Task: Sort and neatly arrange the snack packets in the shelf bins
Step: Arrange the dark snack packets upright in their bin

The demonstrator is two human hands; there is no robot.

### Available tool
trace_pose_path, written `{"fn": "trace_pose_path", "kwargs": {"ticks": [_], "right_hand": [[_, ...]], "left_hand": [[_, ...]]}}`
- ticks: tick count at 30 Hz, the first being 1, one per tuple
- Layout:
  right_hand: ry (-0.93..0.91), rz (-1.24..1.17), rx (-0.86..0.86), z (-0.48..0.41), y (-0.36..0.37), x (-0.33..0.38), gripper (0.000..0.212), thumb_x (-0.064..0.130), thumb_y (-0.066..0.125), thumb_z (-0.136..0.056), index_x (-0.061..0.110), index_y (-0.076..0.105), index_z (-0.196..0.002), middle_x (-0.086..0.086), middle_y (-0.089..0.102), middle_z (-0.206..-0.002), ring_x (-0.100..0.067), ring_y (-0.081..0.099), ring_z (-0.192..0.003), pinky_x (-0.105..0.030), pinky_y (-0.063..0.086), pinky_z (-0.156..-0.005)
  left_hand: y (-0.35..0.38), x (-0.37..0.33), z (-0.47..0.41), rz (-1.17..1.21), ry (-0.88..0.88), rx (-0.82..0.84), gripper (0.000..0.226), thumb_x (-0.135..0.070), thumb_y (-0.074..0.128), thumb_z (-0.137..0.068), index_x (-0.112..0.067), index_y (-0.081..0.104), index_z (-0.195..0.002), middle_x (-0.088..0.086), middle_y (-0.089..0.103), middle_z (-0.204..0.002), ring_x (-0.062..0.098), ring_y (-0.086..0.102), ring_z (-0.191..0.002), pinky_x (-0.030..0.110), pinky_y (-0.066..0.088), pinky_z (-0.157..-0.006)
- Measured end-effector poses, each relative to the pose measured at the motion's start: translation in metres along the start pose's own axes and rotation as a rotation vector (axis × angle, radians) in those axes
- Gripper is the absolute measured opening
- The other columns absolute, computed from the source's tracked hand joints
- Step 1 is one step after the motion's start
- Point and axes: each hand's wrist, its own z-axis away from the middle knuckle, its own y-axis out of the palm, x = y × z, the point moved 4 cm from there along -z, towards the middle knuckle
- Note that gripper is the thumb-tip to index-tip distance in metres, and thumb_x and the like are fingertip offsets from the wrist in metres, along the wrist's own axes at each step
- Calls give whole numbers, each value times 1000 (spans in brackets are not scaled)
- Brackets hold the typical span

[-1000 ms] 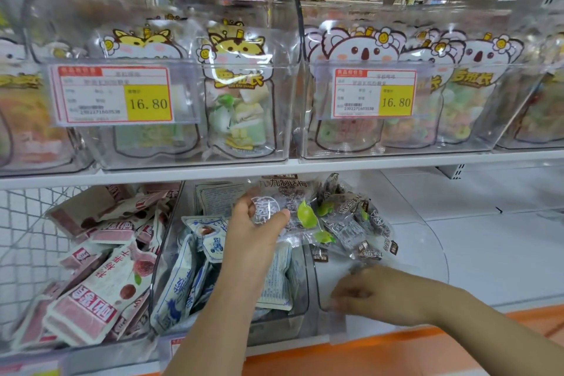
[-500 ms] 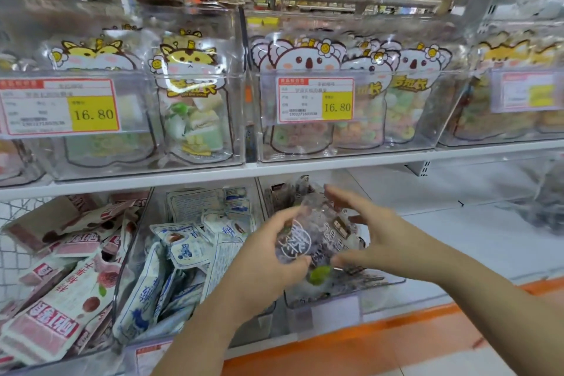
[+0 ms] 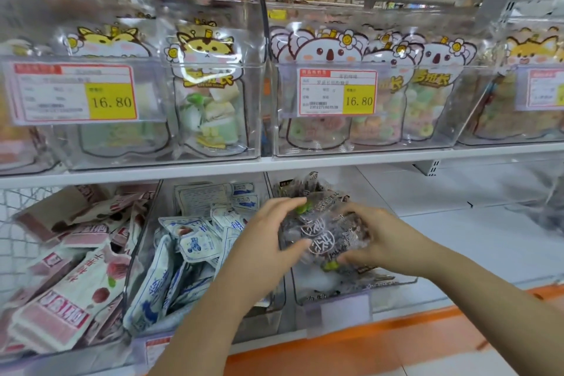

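Two hands are seen in the head view, closed from opposite sides on one bundle of clear packets (image 3: 328,230) filled with dark snacks. The left hand (image 3: 265,235) is curled round the bundle's left edge, with its fingers laid over the top and its thumb set against the near side. The right hand (image 3: 386,243) is wrapped round the right edge, with its fingers bent down over the packets.

The bundle is held just above the clear bin (image 3: 399,281) at the right of the lower shelf, within the line of its walls. A few like packets are seen on the bin floor beneath, and rear packets (image 3: 308,185) are stood at the back. A gap is left between the bundle and the white shelf edge (image 3: 213,169) above. The rear packets nearly reach that edge.

To the right of the bin, the white shelf board (image 3: 457,235) is seen running on towards a blurred dark shape at the frame's edge. To the left, the left forearm is carried across the front of the middle bin, in which blue-and-white packets (image 3: 195,246) are heaped at all angles. Further left, pink-and-white packets (image 3: 67,299) are piled slantwise beside a wire mesh (image 3: 18,229).

On the upper shelf, animal-shaped pouches (image 3: 207,94) are stood in clear bins behind yellow price tags (image 3: 358,100). An orange strip (image 3: 381,336) is seen below the lower shelf front.
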Motion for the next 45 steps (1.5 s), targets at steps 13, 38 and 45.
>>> {"fn": "trace_pose_path", "kwargs": {"ticks": [13, 38, 45], "right_hand": [[-59, 662, 340, -33, 51, -4, 51, 23, 69, -78, 29, 49, -124, 3, 62, -117, -21, 58, -105, -38, 50, -83], [-16, 149, 363, -33, 65, -27, 29, 41, 65, -85, 29, 69, -111, 18, 63, -93, 16, 48, -60, -8, 31, -59], [22, 37, 130, -9, 24, -21, 29, 43, 66, -83, 32, 69, -109, 31, 60, -85, 19, 52, -69, -5, 38, -63]], "left_hand": [[0, 17, -1, -155, -71, 62, 31, -25, 54, -95, -37, 54, -124, -26, 44, -112, -2, 41, -119, 17, 31, -99], [0, 25, -4, -136, -97, 23, 31, -24, 50, -97, -37, 53, -125, -26, 46, -113, -7, 43, -111, 10, 28, -92], [7, 21, -7, -197, -97, -22, 31, -26, 50, -97, -36, 53, -126, -23, 49, -123, -1, 38, -120, 12, 24, -96]]}}
